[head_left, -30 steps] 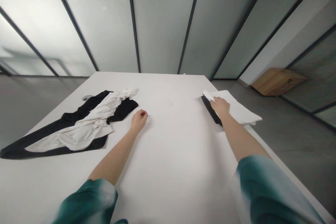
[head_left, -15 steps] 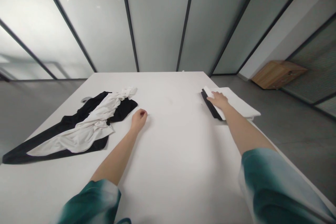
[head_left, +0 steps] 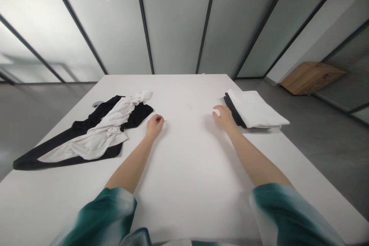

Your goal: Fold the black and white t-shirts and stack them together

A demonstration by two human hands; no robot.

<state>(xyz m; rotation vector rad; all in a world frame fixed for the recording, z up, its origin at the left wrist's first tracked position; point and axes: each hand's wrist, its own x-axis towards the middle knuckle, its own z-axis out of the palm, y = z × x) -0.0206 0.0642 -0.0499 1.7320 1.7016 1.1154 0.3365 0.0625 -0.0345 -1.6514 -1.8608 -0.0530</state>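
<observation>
My left hand (head_left: pixel 155 126) is loosely curled just above the table, with nothing visible in its fingers. Beside it on the left lies a rumpled white garment (head_left: pixel 100 136) on top of black clothing (head_left: pixel 65 138), whose kind I cannot make out. My right hand (head_left: pixel 223 118) hovers over the table with thumb and fingers apart, holding nothing. Just to its right is a neat folded stack: white folded cloth (head_left: pixel 256 108) on top, with black folded cloth (head_left: pixel 234 109) showing along its left edge.
The white table (head_left: pixel 184 161) reaches back to frosted glass panels (head_left: pixel 175 19). A small grey round object (head_left: pixel 97 104) sits at the table's left side, behind the black clothing. On the floor at the right stands a wooden cabinet (head_left: pixel 308 78).
My right hand has come off the folded white cloth and moved left over the bare tabletop. My left hand keeps nearly the same place and curl. The view has shifted slightly.
</observation>
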